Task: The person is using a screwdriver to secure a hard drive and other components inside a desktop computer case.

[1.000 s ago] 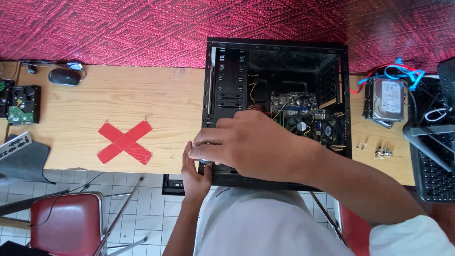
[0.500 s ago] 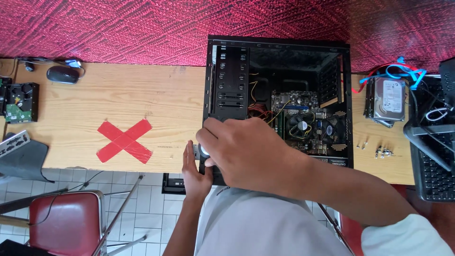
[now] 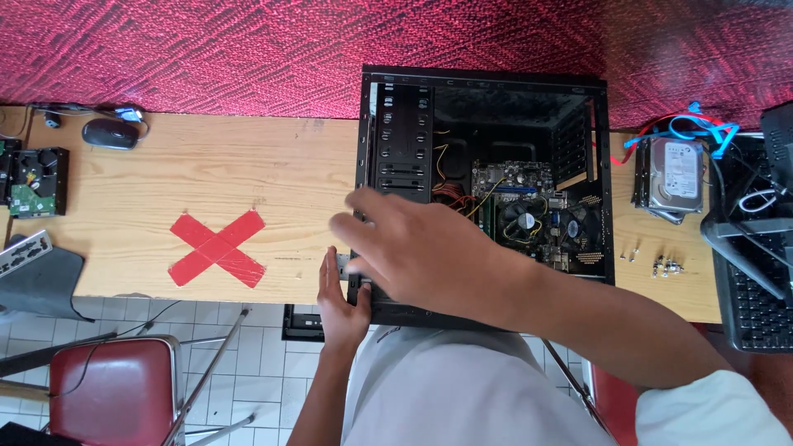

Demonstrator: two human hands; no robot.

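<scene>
At the near left corner of the open black computer case (image 3: 487, 124), which lay on its side on the wooden table (image 3: 206, 173), I saw my right hand (image 3: 413, 248) stretched across with fingers spread, palm down, gripping nothing. My left hand (image 3: 340, 299) reached up from below, pressed against the case's outer wall beside a small grey part (image 3: 344, 263); its grip I couldn't judge.
</scene>
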